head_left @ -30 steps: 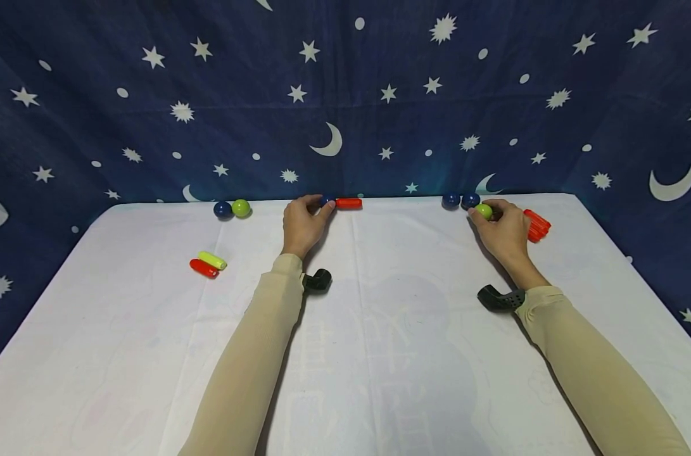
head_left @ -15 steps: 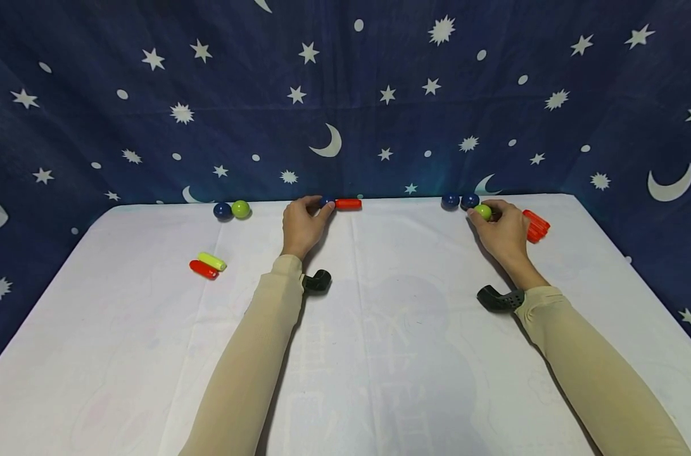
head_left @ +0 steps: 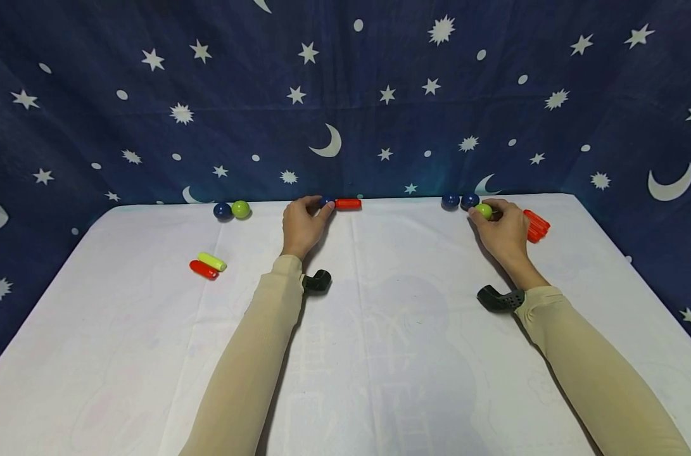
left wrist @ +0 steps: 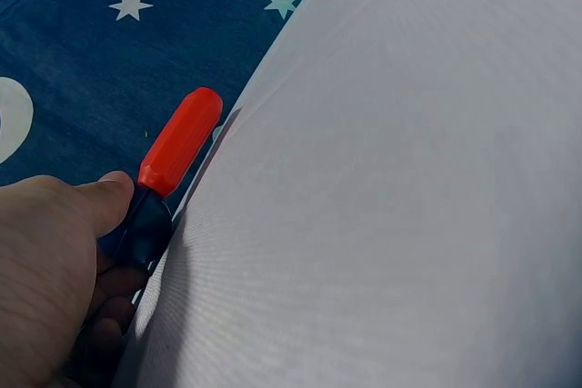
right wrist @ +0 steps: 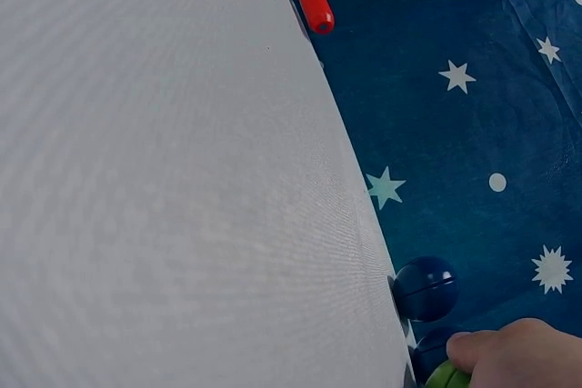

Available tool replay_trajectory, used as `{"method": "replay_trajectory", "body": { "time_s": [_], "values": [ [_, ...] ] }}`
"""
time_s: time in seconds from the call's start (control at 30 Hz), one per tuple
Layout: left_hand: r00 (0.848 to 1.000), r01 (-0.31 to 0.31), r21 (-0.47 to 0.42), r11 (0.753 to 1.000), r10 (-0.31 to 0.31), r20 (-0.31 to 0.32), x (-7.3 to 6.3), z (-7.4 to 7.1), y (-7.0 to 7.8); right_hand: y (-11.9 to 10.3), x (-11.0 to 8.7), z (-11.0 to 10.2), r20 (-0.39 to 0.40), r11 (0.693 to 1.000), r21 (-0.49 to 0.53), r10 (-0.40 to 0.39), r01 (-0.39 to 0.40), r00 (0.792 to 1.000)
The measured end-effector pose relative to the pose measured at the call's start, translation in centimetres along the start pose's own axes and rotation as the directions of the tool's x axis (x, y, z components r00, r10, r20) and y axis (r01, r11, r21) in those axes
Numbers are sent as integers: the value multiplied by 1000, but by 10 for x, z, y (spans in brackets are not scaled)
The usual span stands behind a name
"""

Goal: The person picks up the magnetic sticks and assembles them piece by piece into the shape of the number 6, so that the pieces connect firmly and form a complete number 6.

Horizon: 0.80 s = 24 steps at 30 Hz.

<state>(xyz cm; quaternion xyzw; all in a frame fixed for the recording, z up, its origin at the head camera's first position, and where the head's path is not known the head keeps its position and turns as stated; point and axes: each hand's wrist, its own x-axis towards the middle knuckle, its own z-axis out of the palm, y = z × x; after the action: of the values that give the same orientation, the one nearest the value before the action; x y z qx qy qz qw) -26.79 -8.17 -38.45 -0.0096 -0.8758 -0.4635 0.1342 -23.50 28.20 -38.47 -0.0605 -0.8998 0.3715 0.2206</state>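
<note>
My left hand (head_left: 301, 225) pinches a dark blue ball (left wrist: 148, 227) at the back edge of the white table, its thumb on the near side. A red faceted rod (head_left: 348, 204) lies end-on against that ball, pointing right. Farther right, my right hand (head_left: 506, 233) holds a lime green ball (head_left: 483, 211) between thumb and fingers. Just left of it sit two dark blue balls, the nearer one (head_left: 470, 201) right beside the green ball and the other (right wrist: 426, 289) a little farther left. Part of the green ball is hidden by the hand.
Several red rods (head_left: 537, 225) lie bunched just right of my right hand. At the back left stand a dark blue ball (head_left: 222, 211) and a green ball (head_left: 240, 209). In front of them lie a red rod (head_left: 204, 269) and a yellow-green rod (head_left: 212, 261). A star-patterned cloth (head_left: 379, 114) hangs behind.
</note>
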Motion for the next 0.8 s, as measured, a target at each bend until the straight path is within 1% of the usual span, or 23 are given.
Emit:
{"method": "replay_trajectory", "body": {
  "time_s": [0.13,0.23,0.4,0.67,0.8],
  "values": [
    [1000,10,-5,1000,-10,3,0,1,-1,0,0,0,-7,1000,11,-7,7,1000],
    [1000,20,-7,1000,-20,5,0,2,0,-2,0,-1,-26,999,34,-30,31,999],
    [1000,19,-8,1000,-19,-4,1,2,0,-11,1,-2,-54,994,87,-64,69,996],
    [1000,-15,7,1000,16,-13,1,2,-2,-31,2,4,-44,979,145,-139,144,989],
    [1000,-18,3,1000,18,-14,1,2,-3,-39,1,12,-26,975,161,-153,156,988]
  ]
}}
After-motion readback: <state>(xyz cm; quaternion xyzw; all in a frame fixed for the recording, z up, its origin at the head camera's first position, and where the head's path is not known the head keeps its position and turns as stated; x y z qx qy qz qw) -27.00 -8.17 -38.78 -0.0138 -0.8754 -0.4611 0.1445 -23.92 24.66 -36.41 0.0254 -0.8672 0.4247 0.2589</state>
